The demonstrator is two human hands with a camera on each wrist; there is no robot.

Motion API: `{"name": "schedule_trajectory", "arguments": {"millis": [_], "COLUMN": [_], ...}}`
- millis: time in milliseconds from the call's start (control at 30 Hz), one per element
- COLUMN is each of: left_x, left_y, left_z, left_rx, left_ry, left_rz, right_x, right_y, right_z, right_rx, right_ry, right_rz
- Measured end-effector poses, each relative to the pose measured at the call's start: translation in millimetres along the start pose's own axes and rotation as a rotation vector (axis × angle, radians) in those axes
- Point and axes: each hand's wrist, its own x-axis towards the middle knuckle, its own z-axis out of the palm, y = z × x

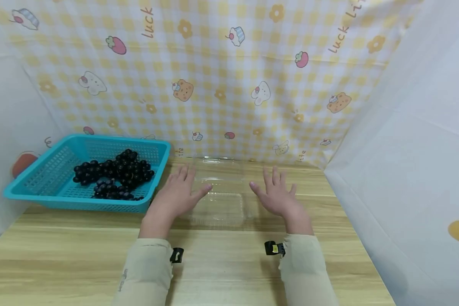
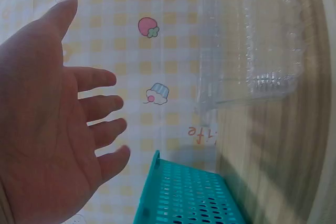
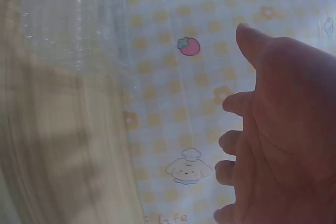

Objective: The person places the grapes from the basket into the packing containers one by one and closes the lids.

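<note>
A clear plastic clamshell box (image 1: 219,208) sits on the table with its lid (image 1: 218,169) raised toward the back. My left hand (image 1: 179,191) hovers by the box's left side, fingers spread and holding nothing. On the other side my right hand (image 1: 277,194) is held out, its fingers apart and nothing in them. Both wrist views show the palms of the left hand (image 2: 47,114) and right hand (image 3: 286,129) away from the clear box (image 2: 268,35). Dark grapes (image 1: 128,170) in bunches lie inside a blue plastic basket (image 1: 80,204), left of my left hand.
Behind the wooden table (image 1: 222,263) hangs a yellow checked cloth (image 1: 222,68) with cartoon prints. White sheeting (image 1: 405,148) closes off the right side, and more white sheeting (image 1: 7,85) stands at the left. The basket's right end is close to my left wrist.
</note>
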Motion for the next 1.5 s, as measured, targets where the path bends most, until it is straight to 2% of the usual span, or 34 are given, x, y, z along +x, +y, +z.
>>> {"name": "schedule_trajectory", "arguments": {"millis": [233,500,700,833,1000,1133,1300,1500], "left_x": [-8.2,-20.6,-22.7,-19.8,-16.0,-14.1,-12.3,-15.6], "left_y": [-6.2,-20.8,-34.7,-36.8,-36.4,-37.2,-33.9,-31.9], "left_z": [20.0,37.2,48.8,53.5,53.1,49.5,49.4,50.3], "left_rx": [-0.069,-0.207,-0.290,-0.300,-0.284,-0.268,-0.239,-0.264], "left_ry": [-0.073,-0.199,-0.203,-0.192,-0.189,-0.198,-0.205,-0.207], "left_rz": [-0.028,-0.121,-0.108,-0.089,-0.090,-0.096,-0.100,-0.119], "right_x": [-2,-3,-6,-7,-3,-1,-2,0], "right_y": [-6,-7,-8,-8,-7,-8,-7,-4], "right_z": [26.5,55.4,63.0,66.8,73.4,75.6,72.7,68.8], "right_rx": [0.005,0.053,0.131,0.155,0.186,0.231,0.236,0.208], "right_ry": [-0.062,-0.121,-0.166,-0.171,-0.148,-0.133,-0.150,-0.194], "right_rz": [-0.017,-0.017,0.012,0.007,-0.024,-0.016,0.007,0.000]}}
